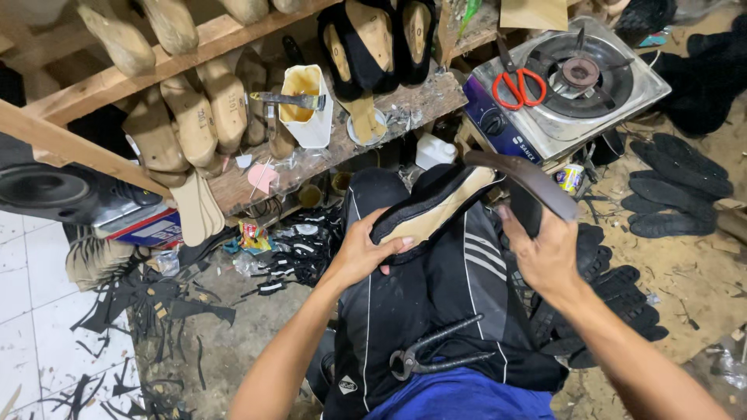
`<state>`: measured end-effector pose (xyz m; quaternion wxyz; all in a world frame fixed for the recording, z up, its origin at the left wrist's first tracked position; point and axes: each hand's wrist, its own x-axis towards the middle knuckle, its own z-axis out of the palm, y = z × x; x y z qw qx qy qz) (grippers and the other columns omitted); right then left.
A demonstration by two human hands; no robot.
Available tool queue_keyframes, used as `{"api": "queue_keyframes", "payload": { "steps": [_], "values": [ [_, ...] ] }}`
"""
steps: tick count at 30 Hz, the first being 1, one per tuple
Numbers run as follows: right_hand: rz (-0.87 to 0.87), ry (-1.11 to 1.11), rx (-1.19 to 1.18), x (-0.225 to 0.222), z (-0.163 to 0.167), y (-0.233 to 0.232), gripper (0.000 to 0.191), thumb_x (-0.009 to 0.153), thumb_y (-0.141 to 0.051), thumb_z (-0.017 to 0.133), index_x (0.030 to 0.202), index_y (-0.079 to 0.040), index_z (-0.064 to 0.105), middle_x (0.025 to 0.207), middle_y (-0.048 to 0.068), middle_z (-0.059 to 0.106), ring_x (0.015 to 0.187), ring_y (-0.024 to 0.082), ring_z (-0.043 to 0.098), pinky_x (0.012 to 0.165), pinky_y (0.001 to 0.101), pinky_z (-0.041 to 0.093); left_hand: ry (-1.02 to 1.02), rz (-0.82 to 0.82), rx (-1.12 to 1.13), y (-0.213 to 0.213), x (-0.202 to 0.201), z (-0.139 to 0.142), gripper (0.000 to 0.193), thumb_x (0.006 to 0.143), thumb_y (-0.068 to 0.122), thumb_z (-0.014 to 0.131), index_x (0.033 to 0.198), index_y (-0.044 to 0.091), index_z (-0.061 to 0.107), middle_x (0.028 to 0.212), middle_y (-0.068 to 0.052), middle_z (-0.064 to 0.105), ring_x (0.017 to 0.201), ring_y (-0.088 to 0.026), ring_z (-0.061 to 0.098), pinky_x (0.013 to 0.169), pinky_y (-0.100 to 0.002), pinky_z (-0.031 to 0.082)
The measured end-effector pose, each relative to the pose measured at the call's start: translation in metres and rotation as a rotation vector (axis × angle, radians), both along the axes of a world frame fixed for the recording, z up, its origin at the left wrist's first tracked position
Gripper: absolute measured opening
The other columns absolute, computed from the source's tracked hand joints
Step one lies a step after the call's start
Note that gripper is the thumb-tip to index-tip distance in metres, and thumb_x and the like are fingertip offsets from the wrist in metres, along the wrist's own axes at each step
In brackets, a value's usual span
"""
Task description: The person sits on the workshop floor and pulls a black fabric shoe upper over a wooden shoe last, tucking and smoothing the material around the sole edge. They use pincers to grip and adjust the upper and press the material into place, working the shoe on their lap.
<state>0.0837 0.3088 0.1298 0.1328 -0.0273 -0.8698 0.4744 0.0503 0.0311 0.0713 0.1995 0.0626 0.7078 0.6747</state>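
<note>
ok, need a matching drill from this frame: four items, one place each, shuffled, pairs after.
Items:
1. scissors
2. pincers
3. black shoe upper
4. sole

Places:
A. on the person's lap
B. in the right hand
C. on the gas stove
D. under the left hand, on the knee

Pairs: 1-C, 2-A, 3-D, 4-B

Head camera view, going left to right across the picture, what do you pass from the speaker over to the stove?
Black speaker → white glue container → left hand on the black shoe upper → right hand holding the dark sole → red scissors → gas stove
</note>
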Motion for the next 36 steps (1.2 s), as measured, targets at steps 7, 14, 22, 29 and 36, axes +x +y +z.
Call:
{"api": "queue_keyframes", "payload": {
  "steps": [7,14,22,29,36],
  "values": [
    [0.193,0.188,0.118,0.018,-0.008,-0.013,0.028,0.094,-0.013,0.07,0.117,0.002,0.063,0.086,0.017,0.068,0.071,0.031,0.07,0.065,0.0377,0.053,-0.015,-0.003,-0.029,-0.001,-0.002,-0.006,0.063,0.084,0.014,0.079,0.141,0.0,0.055,0.108,-0.011,0.074,0.069,-0.012,0.068,0.045,-0.026,0.055],
    [0.297,-0.074,0.127,0.029,-0.03,-0.038,0.022,0.089,-0.016,0.075,0.106,-0.004,0.068,0.069,0.013,0.064,0.055,0.028,0.064,0.053,0.0375,0.05,0.006,-0.027,0.013,-0.001,0.0,-0.016,0.062,0.085,0.013,0.077,0.142,0.003,0.054,0.11,-0.008,0.073,0.078,-0.01,0.071,0.047,-0.026,0.058],
    [0.519,0.009,0.05,0.029,-0.037,-0.055,0.018,0.092,-0.015,0.074,0.1,-0.003,0.062,0.069,0.014,0.065,0.058,0.028,0.066,0.055,0.0376,0.051,0.013,-0.026,-0.011,0.0,-0.005,-0.011,0.066,0.082,0.009,0.076,0.143,0.007,0.052,0.114,-0.005,0.073,0.084,-0.012,0.075,0.049,-0.027,0.059],
    [0.741,-0.167,0.133,0.073,-0.063,0.014,0.03,0.078,-0.024,0.081,0.092,-0.004,0.063,0.067,0.016,0.068,0.061,0.036,0.068,0.052,0.0419,0.05,0.92,0.001,-0.682,-0.018,-0.001,0.02,0.074,0.072,0.013,0.085,0.14,0.008,0.057,0.132,-0.012,0.067,0.114,-0.035,0.067,0.09,-0.045,0.051],
    [0.37,-0.029,0.4,0.073,-0.091,0.067,0.022,0.083,-0.024,0.075,0.078,-0.006,0.064,0.076,0.014,0.064,0.073,0.031,0.066,0.074,0.0375,0.055,1.019,-0.021,-0.715,-0.021,-0.011,0.019,0.066,0.074,0.002,0.075,0.138,0.007,0.059,0.135,-0.009,0.064,0.114,-0.029,0.059,0.103,-0.046,0.04]
  ]
}}
